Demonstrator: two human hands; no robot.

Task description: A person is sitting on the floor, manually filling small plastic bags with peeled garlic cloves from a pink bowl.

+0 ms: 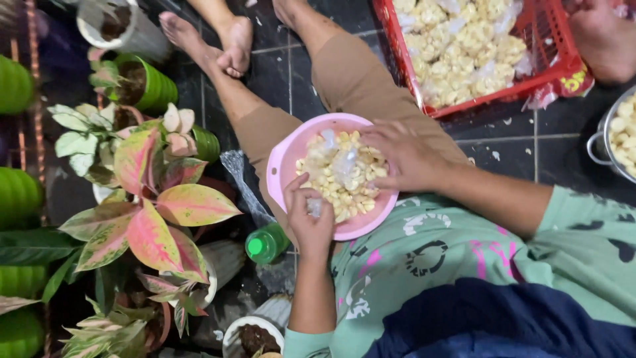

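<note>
A pink plastic bowl (281,166) rests on my lap, filled with pale yellow, clove-like pieces (331,189). My left hand (308,222) is at the bowl's near rim, its fingers closed on a small clear plastic bag (315,207). At the bowl's right side, my right hand (404,156) lies over the pieces with fingers bent. It touches a second clear bag (344,162) that lies on the heap. Whether that hand grips this bag is unclear.
A red crate (553,63) of filled clear bags stands at the top right, a person's bare limb (606,36) beside it. A metal pot (599,142) of the same pieces is at the right edge. A green-capped bottle (265,244) and potted plants (152,219) crowd the left.
</note>
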